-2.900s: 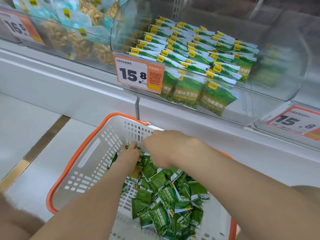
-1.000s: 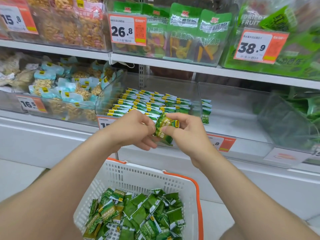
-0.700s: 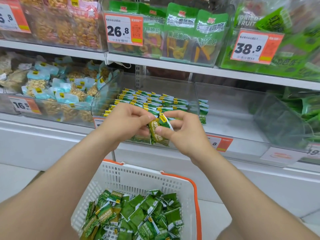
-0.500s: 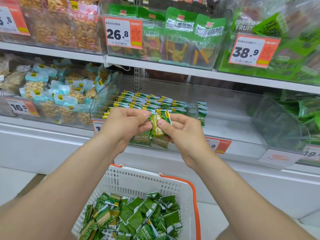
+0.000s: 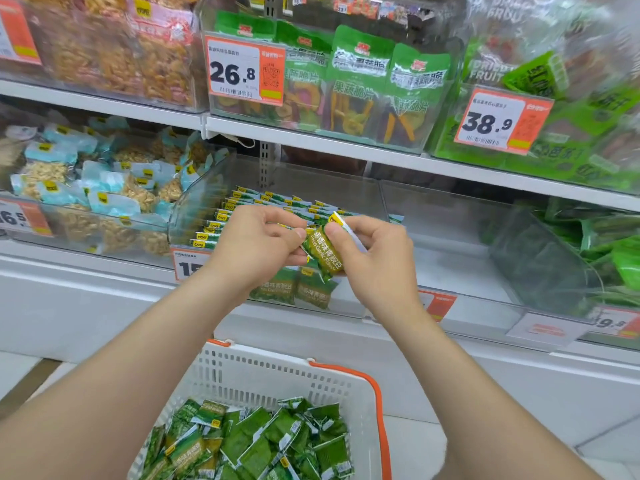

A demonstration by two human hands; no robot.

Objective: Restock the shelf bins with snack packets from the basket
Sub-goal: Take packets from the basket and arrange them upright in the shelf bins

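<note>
A stocker stands before a snack aisle's white shelving (image 5: 311,136), where a clear shelf bin (image 5: 194,202) at waist height holds neat rows of green packets (image 5: 263,202), filled along its left and back while its right front part looks thinner. The neighbouring bin (image 5: 450,244) to the right shows mostly bare floor. Below, a white basket (image 5: 263,372) with an orange rim sits on the floor against the shelf base, still heaped with loose packets (image 5: 256,441), which suggests the restocking has a good way to go. Both arms reach up from the basket to the bin's front edge. The left hand (image 5: 252,244), fingers curled, pinches the left edge of a single green packet (image 5: 323,249); whether it cups more stock in its palm cannot be told. The right hand (image 5: 377,258) grips the same packet between thumb and curled fingers, holding it tilted, just in front of the bin and above its price tag (image 5: 188,265). The step in hand appears to be squaring up one packet before shelving it. The next move would likely call for turning it upright to match the rows, slotting it into a gap without toppling its neighbours, then reaching down for another.
</note>
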